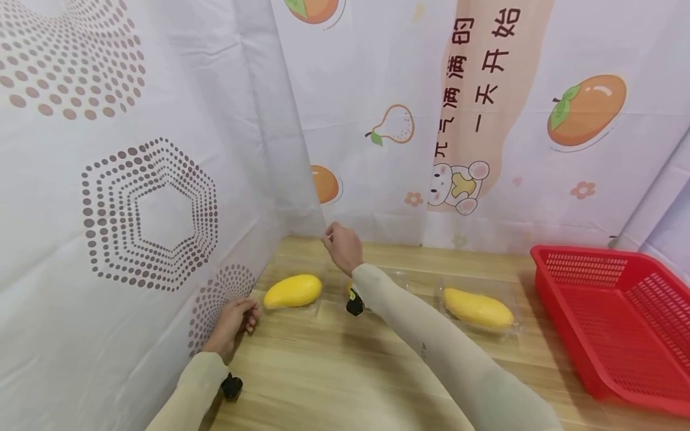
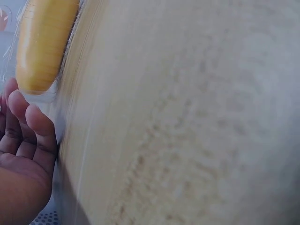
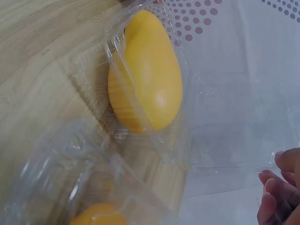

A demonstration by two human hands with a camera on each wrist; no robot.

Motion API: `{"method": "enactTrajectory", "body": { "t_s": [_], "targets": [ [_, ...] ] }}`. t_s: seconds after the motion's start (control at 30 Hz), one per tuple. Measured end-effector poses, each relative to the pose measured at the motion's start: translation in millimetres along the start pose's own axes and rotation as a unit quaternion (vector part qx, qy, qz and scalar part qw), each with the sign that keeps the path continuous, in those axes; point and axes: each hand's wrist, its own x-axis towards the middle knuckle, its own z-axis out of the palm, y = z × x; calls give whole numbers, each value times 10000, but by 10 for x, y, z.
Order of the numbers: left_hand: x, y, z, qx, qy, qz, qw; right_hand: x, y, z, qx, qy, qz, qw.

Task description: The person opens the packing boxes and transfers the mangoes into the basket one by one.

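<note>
Clear plastic clamshell lid (image 3: 220, 117), raised over the left mango (image 1: 293, 290) on the wooden table (image 1: 345, 371), pinched at its far edge by the right hand (image 1: 342, 245). Best lowered squarely, tray steadied by the left hand (image 1: 233, 323), loosely curled, holding nothing.

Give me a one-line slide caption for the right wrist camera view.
Right hand holds up the clear lid of a clamshell box with a yellow mango inside, on a wooden table.

wooden table (image 1: 334, 383) | printed fruit curtain (image 1: 485, 120) behind | dotted curtain (image 1: 108, 179) left | even light
</note>
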Motion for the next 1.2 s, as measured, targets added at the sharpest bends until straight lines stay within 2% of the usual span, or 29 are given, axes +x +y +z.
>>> {"method": "enactTrajectory", "body": {
  "t_s": [0.37,0.5,0.7,1.0,1.2],
  "targets": [
    [26,25,3,48,-100,39,9999,-77,128,110,-400,-15,539,9977],
    [30,46,8,22,-99,30,9999,-85,157,152,-725,-295,751,9941],
    [36,51,8,0,-74,-9,10000,-116,142,191,-1164,-862,1106,9833],
    [18,21,-4,23,-76,-7,10000,-210,122,329,-1618,-1247,1016,9736],
    [18,-1,-15,-26,-87,-1,10000,-258,70,385,-2011,-1441,759,9659]
  ]
}}
